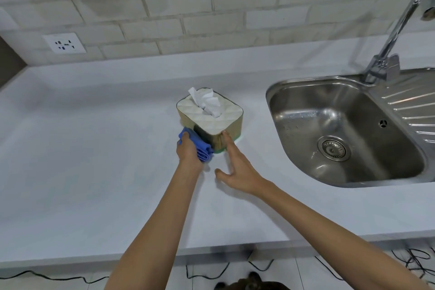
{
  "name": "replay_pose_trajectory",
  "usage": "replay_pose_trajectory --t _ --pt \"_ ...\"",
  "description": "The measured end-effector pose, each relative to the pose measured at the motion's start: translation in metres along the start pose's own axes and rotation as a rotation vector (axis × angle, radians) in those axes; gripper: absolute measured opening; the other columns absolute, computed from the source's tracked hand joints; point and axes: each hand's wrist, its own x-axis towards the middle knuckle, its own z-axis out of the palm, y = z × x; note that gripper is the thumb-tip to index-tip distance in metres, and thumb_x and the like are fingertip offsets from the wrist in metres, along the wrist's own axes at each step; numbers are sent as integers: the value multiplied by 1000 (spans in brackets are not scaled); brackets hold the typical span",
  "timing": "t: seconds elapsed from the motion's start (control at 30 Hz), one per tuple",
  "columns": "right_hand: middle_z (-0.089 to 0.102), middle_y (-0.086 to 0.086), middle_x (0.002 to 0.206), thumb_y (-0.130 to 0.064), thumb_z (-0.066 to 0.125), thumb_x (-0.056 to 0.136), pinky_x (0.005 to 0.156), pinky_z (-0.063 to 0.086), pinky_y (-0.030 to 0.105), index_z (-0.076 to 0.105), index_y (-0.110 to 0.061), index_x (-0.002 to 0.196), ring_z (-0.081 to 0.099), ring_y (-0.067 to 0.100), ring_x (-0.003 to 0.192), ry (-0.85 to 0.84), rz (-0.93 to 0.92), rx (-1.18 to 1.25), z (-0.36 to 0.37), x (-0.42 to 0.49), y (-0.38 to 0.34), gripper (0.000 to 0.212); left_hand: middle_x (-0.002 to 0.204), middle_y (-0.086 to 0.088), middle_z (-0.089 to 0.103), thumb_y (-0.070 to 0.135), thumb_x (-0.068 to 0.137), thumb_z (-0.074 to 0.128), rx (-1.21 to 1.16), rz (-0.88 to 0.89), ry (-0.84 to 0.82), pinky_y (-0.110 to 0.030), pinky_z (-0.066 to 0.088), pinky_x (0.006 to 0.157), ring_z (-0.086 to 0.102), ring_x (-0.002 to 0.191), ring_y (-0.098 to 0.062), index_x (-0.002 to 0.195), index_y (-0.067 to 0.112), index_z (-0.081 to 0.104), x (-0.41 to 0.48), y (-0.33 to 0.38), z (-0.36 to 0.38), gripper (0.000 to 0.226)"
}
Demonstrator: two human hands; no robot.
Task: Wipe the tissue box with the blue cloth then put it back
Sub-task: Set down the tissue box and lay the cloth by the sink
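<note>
The tissue box [213,116] stands upright on the white counter [94,148], gold-sided with a cream quilted top and a white tissue sticking out. My left hand [188,150] is closed around the folded blue cloth [200,146], which presses against the box's near left side. My right hand [237,167] has its fingers spread; the fingertips touch the box's near right corner and the thumb rests on the counter.
A steel sink [348,134] with a drain and a ribbed drainboard lies to the right, under a chrome tap [390,37]. A wall socket [64,43] sits on the tiled wall at the left. Black cables run across the floor below the counter edge.
</note>
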Motion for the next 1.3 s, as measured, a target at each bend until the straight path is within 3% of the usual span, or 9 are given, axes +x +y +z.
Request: replay_pose_trajectory --t 0.13,0.23,0.43,0.7,0.8,0.9,1.03,1.17,1.3 --pt "59 -2 116 -17 62 84 89 45 26 53 -15 126 58 15 103 253 21 18 -9 -7 -8 43 79 -12 56 36 95 39 -41 -67 -185 -33 53 54 53 68 -23 84 9 52 -29 -1 -23 33" --pt "66 -1 92 -28 67 82 74 48 21 64 -20 108 61 14 85 258 46 161 -18 -10 -24 27 108 -19 63 38 92 41 -49 -130 -366 -48 54 78 63 87 -31 114 5 56 -50 -7 -40 43" --pt "60 -9 69 -41 79 67 61 47 17 64 -24 88 54 5 59 168 145 145 -24 -11 -55 31 99 -8 74 32 93 34 107 -123 -677 -47 50 90 71 89 -24 114 10 59 -77 -15 -40 39" --pt "62 0 78 -23 80 70 68 57 28 65 -24 79 58 3 58 41 338 236 -47 -32 -56 18 102 -7 72 25 98 38 395 -99 -692 -35 54 79 72 84 -19 118 14 57 -83 -27 -38 30" --pt "61 0 70 -10 76 74 56 54 18 67 -14 78 58 -1 50 104 405 292 -51 -48 -52 11 107 -3 70 23 100 37 391 -106 -709 -28 57 74 70 89 -15 123 12 55 -85 -36 -34 31" --pt "59 2 64 -2 67 77 57 52 19 66 -7 81 56 9 57 214 487 284 -55 -64 -48 6 95 1 71 21 99 37 538 -4 -716 -22 54 74 69 84 -9 102 14 63 -89 -44 -27 27" --pt "58 0 61 -18 72 77 51 52 18 63 -9 79 59 6 56 370 590 344 -77 -88 -41 13 86 -1 67 15 94 40 691 89 -782 -27 48 83 63 85 -15 81 16 59 -102 -52 -2 23" --pt "53 3 64 -15 74 76 49 47 19 61 -6 75 53 12 59 482 628 232 -113 -117 -28 16 85 2 64 3 92 39 670 67 -802 -19 50 63 62 77 -10 95 11 58 -115 -68 27 21" --pt "44 3 60 -10 67 76 38 44 16 57 -6 70 43 14 55 619 713 120 -160 -151 -6 12 81 -9 50 -2 86 41 751 118 -705 -28 40 61 48 73 -22 80 10 48 -113 -88 47 15"
